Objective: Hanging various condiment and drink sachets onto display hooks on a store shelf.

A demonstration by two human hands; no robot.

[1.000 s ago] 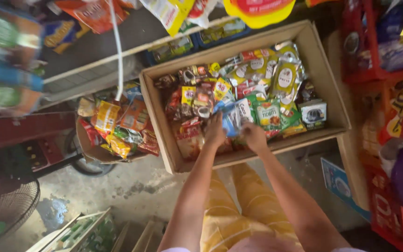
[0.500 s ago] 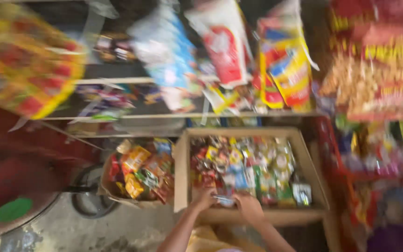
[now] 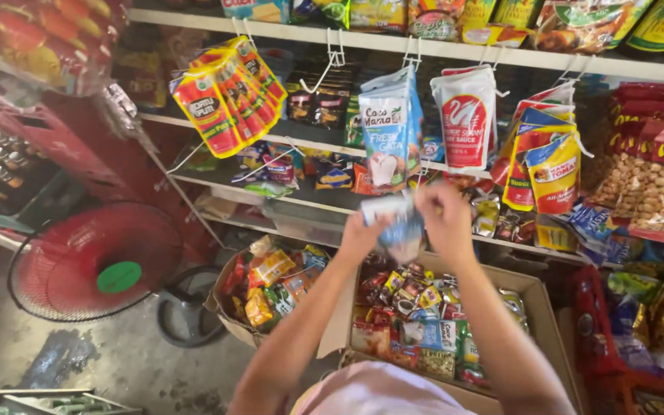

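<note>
Both hands, left hand (image 3: 360, 230) and right hand (image 3: 446, 217), grasp a small blue-white packet (image 3: 398, 225) above the cardboard box (image 3: 536, 307); loosened fingers could drop it among the snacks.

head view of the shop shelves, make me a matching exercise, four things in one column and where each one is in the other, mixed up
Things:
1. blue and white packet
2. red fan
3. cardboard box of snack packets
4. white pouch with red label

Places:
A. on the floor at the left
B. hanging from a hook on the upper shelf
C. held up between the left hand and the right hand
D. below the hands, under the shelves

Pairs: 1-C, 2-A, 3-D, 4-B
</note>
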